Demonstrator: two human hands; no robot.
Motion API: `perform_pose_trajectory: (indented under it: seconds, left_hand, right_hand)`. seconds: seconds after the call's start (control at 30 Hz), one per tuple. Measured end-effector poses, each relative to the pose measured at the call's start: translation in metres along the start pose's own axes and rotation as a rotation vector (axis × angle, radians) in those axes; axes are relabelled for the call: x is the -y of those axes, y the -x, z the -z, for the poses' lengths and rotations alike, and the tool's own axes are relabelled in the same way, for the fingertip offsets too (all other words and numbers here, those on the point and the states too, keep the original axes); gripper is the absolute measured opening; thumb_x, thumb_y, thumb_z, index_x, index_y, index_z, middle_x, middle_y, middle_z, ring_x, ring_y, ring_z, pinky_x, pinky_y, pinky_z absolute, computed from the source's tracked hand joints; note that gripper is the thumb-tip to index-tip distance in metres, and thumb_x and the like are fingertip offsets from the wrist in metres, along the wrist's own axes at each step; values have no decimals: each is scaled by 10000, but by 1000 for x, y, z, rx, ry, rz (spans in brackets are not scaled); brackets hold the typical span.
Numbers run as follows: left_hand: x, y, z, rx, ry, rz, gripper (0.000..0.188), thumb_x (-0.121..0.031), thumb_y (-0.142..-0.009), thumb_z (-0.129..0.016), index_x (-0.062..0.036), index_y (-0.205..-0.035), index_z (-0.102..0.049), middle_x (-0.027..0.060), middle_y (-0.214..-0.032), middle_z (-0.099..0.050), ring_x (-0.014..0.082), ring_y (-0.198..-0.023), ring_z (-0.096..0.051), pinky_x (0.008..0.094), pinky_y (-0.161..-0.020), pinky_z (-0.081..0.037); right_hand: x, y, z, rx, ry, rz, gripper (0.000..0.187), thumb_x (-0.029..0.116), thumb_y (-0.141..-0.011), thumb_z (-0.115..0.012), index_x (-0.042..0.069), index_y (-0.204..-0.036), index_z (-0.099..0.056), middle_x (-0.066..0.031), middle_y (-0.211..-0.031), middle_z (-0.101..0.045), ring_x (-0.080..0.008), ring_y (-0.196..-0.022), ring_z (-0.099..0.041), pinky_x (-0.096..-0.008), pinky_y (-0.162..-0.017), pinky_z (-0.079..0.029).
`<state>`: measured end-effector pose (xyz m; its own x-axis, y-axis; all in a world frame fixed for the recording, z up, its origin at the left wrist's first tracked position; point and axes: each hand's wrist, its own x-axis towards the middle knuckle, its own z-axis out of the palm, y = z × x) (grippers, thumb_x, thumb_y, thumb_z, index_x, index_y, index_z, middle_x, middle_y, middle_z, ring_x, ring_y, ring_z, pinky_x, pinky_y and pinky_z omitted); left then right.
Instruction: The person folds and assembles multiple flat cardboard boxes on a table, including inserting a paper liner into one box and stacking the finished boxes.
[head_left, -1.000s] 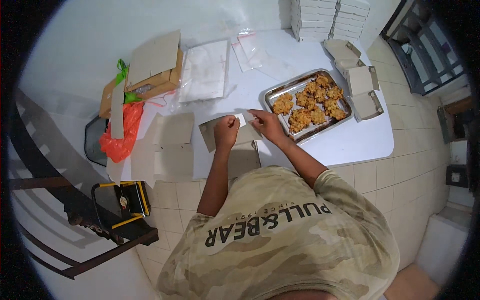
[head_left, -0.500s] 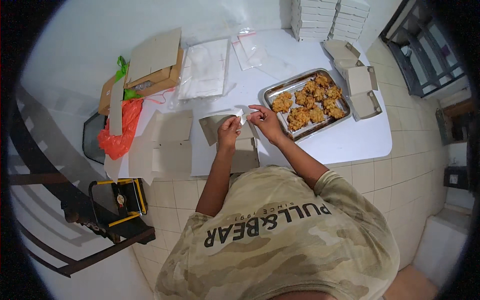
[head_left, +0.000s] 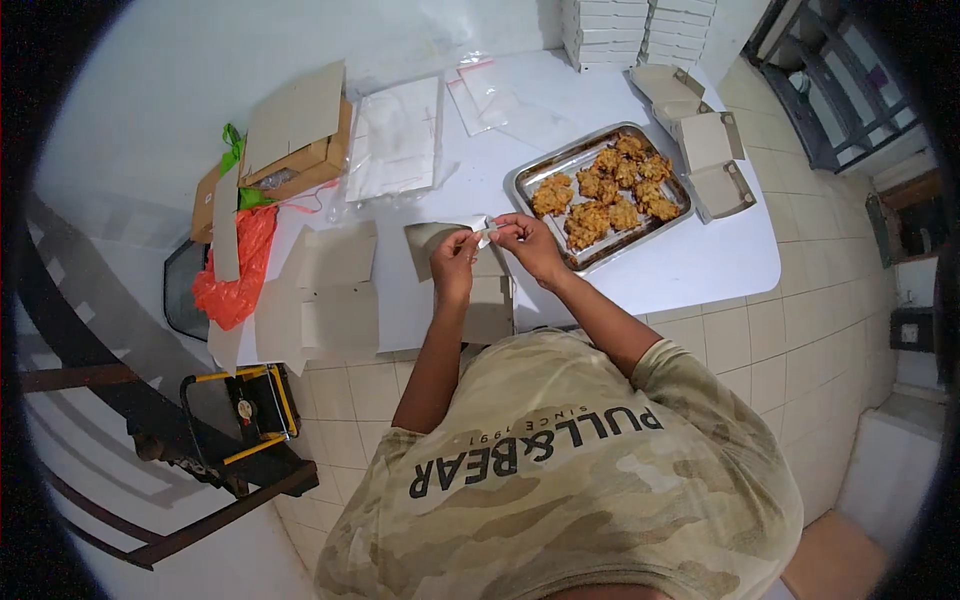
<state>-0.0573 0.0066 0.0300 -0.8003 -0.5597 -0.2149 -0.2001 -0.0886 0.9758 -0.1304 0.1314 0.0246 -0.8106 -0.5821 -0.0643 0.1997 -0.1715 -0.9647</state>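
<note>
Over the near middle of the table, a partly folded cardboard food box (head_left: 489,300) with a grey inside lies in front of me. My left hand (head_left: 455,262) pinches a raised white corner of its upper panel. My right hand (head_left: 531,246) closes its fingertips on the same corner from the right, and the two hands nearly touch. The fingers cover part of the fold. To the right of my hands, a metal tray (head_left: 603,255) holds several golden-brown fried fritters (head_left: 588,224).
Unfolded cardboard blanks (head_left: 340,318) lie at the left, near a red plastic bag (head_left: 240,270) and a brown carton (head_left: 305,150). Behind are a plastic-wrapped stack of white sheets (head_left: 395,135) and stacked white boxes (head_left: 605,35). Opened boxes (head_left: 707,140) line the right edge.
My right fingers have drawn in closer to the left ones and closed on the corner, which looks more folded. The whole view has shifted slightly.
</note>
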Motion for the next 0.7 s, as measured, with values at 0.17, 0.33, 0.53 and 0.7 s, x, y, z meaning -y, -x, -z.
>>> perform_pose_trajectory:
  seconds: [0.17, 0.33, 0.53, 0.7]
  left_hand:
    - [0, 7, -6, 50, 191, -37, 226, -154, -825, -549, 32, -953, -539, 34, -799, -547, 88, -711, -512, 226, -680, -468]
    - [0, 15, -2, 79, 83, -38, 241, -134, -873, -443, 60, -1006, -493, 92, -880, -554, 169, -889, -548, 309, -808, -476]
    - [5, 22, 0, 97, -60, -108, 193, -92, -863, -452, 60, -956, -527, 42, -793, -519, 94, -736, -521, 274, -763, -492]
    - [8, 31, 1, 38, -93, -135, 178, -93, -849, -471, 36, -941, -552, 67, -828, -569, 102, -749, -543, 258, -717, -488]
  right_hand:
    - [-3, 1, 0, -63, 53, 26, 220, 115, -760, -619, 3, -937, -554, -13, -713, -587, -53, -653, -514, -195, -613, -423]
    - [4, 9, -6, -67, 141, 57, 191, 115, -743, -633, 1, -883, -569, -15, -689, -586, -57, -622, -514, -207, -582, -429]
    - [0, 13, -6, -73, 136, 2, 155, 85, -739, -637, 3, -856, -576, 9, -697, -573, -33, -629, -489, -174, -583, -409]
    - [-8, 13, -4, 69, 81, -40, 110, 47, -734, -635, 2, -817, -580, -7, -715, -578, -47, -633, -509, -173, -592, -426]
